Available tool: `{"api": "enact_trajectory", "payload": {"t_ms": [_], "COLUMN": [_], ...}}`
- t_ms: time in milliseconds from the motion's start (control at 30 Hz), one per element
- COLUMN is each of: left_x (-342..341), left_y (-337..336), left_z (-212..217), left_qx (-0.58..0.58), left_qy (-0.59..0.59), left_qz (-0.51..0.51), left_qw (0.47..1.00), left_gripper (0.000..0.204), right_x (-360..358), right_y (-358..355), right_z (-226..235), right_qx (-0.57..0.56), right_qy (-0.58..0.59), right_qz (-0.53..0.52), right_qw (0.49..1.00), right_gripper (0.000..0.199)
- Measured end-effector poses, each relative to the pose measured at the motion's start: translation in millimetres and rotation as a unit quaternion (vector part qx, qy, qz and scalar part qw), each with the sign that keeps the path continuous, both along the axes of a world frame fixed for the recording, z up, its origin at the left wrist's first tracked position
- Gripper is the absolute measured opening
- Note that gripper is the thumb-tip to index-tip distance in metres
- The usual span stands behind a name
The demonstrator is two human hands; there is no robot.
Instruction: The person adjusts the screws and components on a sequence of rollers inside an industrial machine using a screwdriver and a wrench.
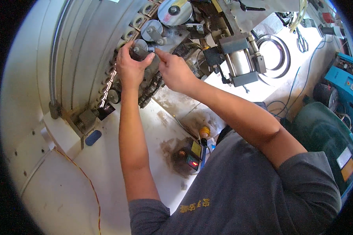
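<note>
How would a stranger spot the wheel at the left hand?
Find the machine at the picture's top, then its diagonal row of metal discs. The wheel sits below two larger ones; only it is framed by the left hand.

smooth metal disc (141,45), glossy metal cylinder (240,62), matt cloth shirt (243,184)

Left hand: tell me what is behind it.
Part of a small metal wheel shows between the spread thumb and fingers of the left hand. Whatever lies straight behind the palm is covered and cannot be seen.
</note>
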State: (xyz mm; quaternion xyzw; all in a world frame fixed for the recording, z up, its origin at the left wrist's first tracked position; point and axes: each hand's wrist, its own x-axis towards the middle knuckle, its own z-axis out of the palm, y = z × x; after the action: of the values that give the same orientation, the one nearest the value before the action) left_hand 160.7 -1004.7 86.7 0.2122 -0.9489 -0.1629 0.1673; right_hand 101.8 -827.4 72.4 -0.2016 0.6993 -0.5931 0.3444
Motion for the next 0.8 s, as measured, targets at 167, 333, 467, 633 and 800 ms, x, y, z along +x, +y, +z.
{"api": "enact_trajectory", "payload": {"t_ms": [167,333,467,633,800], "left_x": [-2,7,-2,2,10], "left_y": [4,6,8,5,-14], "left_z": [3,5,8,3,-6], "left_qx": [0.022,0.018,0.018,0.022,0.081], "left_qy": [0.001,-0.033,-0.028,-0.02,0.047], "left_qz": [0.004,0.009,-0.006,-0.007,-0.02], "left_qw": [1.0,0.999,0.999,1.0,0.995], "left_gripper": [0.08,0.075,0.076,0.079,0.046], "right_x": [-5,10,2,-3,-66], "right_y": [-1,5,10,16,28], "right_z": [-8,-5,-10,1,57], "right_qx": [0.065,0.078,0.031,0.03,0.2], "right_qy": [0.025,0.052,0.044,0.079,0.248], "right_qz": [0.009,0.03,0.022,0.039,0.34], "right_qw": [0.998,0.995,0.998,0.996,0.885], "right_gripper": [0.045,0.049,0.051,0.051,0.033]}}
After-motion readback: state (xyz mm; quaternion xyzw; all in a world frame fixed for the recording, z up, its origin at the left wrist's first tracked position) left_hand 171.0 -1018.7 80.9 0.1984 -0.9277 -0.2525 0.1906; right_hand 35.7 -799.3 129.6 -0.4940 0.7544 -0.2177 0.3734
